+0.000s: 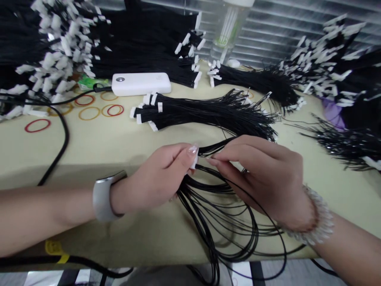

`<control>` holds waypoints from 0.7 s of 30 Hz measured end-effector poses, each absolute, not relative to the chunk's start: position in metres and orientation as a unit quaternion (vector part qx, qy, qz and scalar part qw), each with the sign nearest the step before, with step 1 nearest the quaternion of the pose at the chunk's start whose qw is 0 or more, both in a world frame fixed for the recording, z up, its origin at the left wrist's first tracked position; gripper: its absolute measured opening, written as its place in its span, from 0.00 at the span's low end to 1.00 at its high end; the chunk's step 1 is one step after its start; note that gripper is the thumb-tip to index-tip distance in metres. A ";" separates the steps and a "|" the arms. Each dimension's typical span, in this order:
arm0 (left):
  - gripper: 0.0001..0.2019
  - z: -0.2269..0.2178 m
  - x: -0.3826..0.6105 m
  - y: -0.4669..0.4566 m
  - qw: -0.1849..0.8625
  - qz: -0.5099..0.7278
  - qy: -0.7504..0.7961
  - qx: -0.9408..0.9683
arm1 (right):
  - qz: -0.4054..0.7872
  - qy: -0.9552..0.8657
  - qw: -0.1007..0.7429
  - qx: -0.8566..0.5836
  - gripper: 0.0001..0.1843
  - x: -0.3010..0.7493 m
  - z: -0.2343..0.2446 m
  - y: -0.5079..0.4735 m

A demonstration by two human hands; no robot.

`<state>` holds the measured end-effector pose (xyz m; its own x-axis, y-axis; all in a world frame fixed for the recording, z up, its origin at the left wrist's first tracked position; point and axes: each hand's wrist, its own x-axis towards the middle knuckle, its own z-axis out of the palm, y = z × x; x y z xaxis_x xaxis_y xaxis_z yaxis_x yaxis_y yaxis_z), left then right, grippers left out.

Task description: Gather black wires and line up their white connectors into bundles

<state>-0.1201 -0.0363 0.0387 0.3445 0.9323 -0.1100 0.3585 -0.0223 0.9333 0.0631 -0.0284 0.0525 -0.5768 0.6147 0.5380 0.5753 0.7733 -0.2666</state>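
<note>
My left hand [160,178] is closed around a white connector [195,159] and the black wires [205,216] that run out of it. The thumb presses on the connector's face. Just to the right, my right hand [262,178] pinches the thin end of one black wire [281,234] between thumb and forefinger, close to the connector. Whether the tip touches the connector I cannot tell. Loops of wire hang down over the table's front edge. Behind both hands lies a bundle of black wires [193,113] with white connectors at its left end.
A white power bank [141,84] with a black cable [64,137] lies at the back left, near red and yellow rubber bands [89,113]. Heaps of black wires with white connectors [59,51] line the back. A clear bottle [230,29] stands by the blinds.
</note>
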 end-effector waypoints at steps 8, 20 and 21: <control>0.17 0.040 -0.120 -0.036 0.501 0.284 0.491 0.654 | -0.014 -0.897 0.309 -0.317 0.05 0.063 0.052 -0.028; 0.19 0.045 -0.118 -0.036 0.507 0.275 0.495 0.650 | -0.251 -0.925 0.255 -0.130 0.03 0.063 0.063 -0.023; 0.20 0.045 -0.118 -0.037 0.513 0.270 0.495 0.648 | -0.259 -0.925 0.251 -0.117 0.03 0.063 0.064 -0.022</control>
